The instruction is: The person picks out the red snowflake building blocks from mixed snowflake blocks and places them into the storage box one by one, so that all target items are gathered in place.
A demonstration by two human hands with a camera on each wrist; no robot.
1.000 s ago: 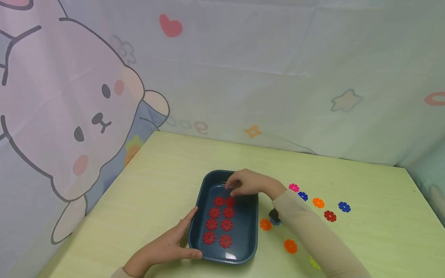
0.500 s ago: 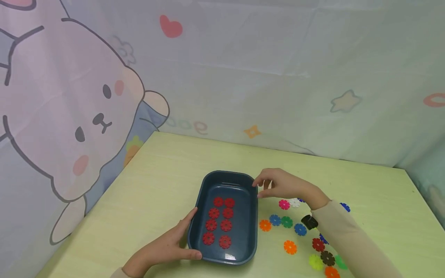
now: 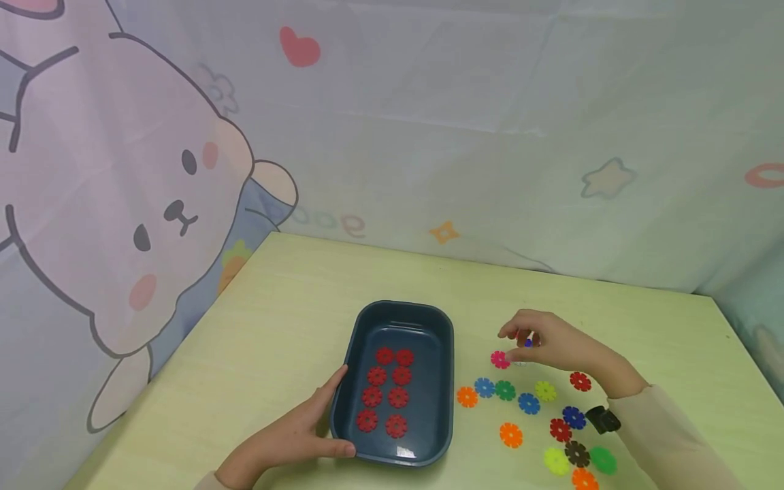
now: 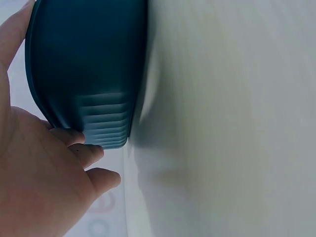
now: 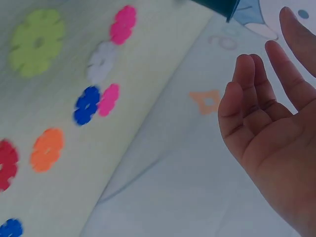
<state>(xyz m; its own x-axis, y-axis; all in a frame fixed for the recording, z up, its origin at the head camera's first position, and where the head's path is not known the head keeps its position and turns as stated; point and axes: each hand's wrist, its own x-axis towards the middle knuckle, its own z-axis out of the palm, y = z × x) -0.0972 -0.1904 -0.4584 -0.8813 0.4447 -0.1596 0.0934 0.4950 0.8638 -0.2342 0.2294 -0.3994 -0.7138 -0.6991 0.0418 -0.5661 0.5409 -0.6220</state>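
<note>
A dark blue rectangular tray (image 3: pixel 437 435) sits on the table, with several red plastic snowflake discs (image 3: pixel 398 397) in two columns inside. My left hand (image 3: pixel 294 429) holds its near left corner, thumb at the front end and fingers along the left side. The left wrist view shows the fingertips against the tray's outer wall (image 4: pixel 94 64). My right hand (image 3: pixel 551 340) is right of the tray, over the loose discs, fingers loosely bent and holding nothing. In the head view its thumb overlaps a pink snowflake disc (image 3: pixel 499 359). A white disc (image 5: pixel 101 62) and blue disc (image 5: pixel 87 105) lie nearby.
Several loose discs lie right of the tray, including an orange disc (image 3: pixel 511 435), a green disc (image 3: pixel 505 390), a brown disc (image 3: pixel 577 454) and a dark red disc (image 3: pixel 560 430). A printed cloth (image 3: pixel 429 136) hangs behind the table (image 3: pixel 294 292).
My right hand has moved from over the tray's far end rightward to the loose discs, uncovering several of them. The left hand and the tray have stayed in place.
</note>
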